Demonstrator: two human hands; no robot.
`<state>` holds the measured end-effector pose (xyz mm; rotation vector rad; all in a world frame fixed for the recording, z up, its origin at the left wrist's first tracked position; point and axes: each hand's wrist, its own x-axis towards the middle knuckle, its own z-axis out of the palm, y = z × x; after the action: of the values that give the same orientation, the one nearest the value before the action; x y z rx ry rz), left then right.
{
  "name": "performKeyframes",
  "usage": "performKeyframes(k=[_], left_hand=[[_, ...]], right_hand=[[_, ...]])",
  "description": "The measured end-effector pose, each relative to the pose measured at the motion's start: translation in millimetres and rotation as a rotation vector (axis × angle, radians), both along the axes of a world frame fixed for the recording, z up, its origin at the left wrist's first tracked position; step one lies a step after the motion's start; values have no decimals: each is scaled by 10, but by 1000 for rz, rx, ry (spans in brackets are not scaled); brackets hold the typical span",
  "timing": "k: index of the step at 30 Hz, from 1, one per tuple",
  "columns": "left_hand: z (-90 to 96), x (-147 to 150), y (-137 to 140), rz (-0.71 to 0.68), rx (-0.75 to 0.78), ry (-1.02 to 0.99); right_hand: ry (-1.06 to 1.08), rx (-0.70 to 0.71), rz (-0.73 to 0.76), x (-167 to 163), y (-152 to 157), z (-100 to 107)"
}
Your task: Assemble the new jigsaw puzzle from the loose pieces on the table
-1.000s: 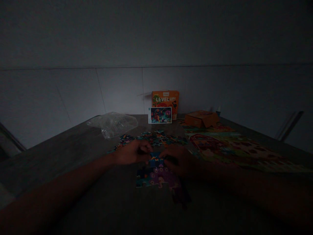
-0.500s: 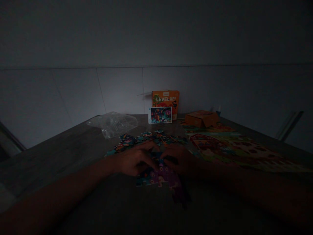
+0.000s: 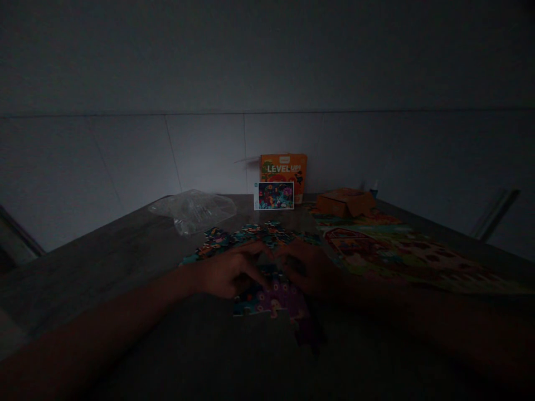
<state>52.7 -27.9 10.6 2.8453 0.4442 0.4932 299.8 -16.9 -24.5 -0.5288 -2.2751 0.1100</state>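
A partly joined jigsaw puzzle (image 3: 276,303) with purple and dark blue pieces lies flat on the table. My left hand (image 3: 232,273) rests at its left, thumb and forefinger spread apart over its upper part. From the right, my right hand (image 3: 311,267) reaches over the far edge, its forefinger and thumb apart. The fingertips of both hands come close together there. No piece shows in either hand, though the dim light and the fingers hide part of the puzzle. Just beyond lies a heap of loose puzzle pieces (image 3: 221,238).
A picture card (image 3: 276,196) leans against an upright orange box (image 3: 284,167) near the wall. Left of it lies a clear plastic bag (image 3: 196,211). At the right are another orange box (image 3: 345,203) and a colourful farm-scene puzzle (image 3: 388,250). The room is very dark.
My right hand's fingers have shifted slightly away from me, uncovering a little more of the joined puzzle. My left hand has barely moved.
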Motion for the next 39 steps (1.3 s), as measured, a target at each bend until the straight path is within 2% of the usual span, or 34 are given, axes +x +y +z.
performKeyframes(k=[4,6,12,17,24,27,31,36,39], left_hand=[[-8,-4,-1,-3,-13,3],[-8,-2,-4,7,-21,8],[-12,8,7,-20,-89,-11],[5,18,-2,-18,-96,-23],[5,30,9,-32,-108,-38],[-1,30,13,-31,-114,-36],[-20,14,8,-33,-118,-42],[-30,-6,38,-17,-105,-35],[20,1,8,-21,-67,-3]], right_hand=[[-154,-28,151,17,16,-13],[-217,-53,181,25,33,-27],[-231,-77,175,31,21,-5],[-248,-25,203,30,-25,38],[-276,-51,200,28,-31,34],[-224,-67,184,13,-17,7],[-73,-121,103,-10,17,-38],[70,-104,-233,6,77,-24],[65,-80,-268,19,88,-4]])
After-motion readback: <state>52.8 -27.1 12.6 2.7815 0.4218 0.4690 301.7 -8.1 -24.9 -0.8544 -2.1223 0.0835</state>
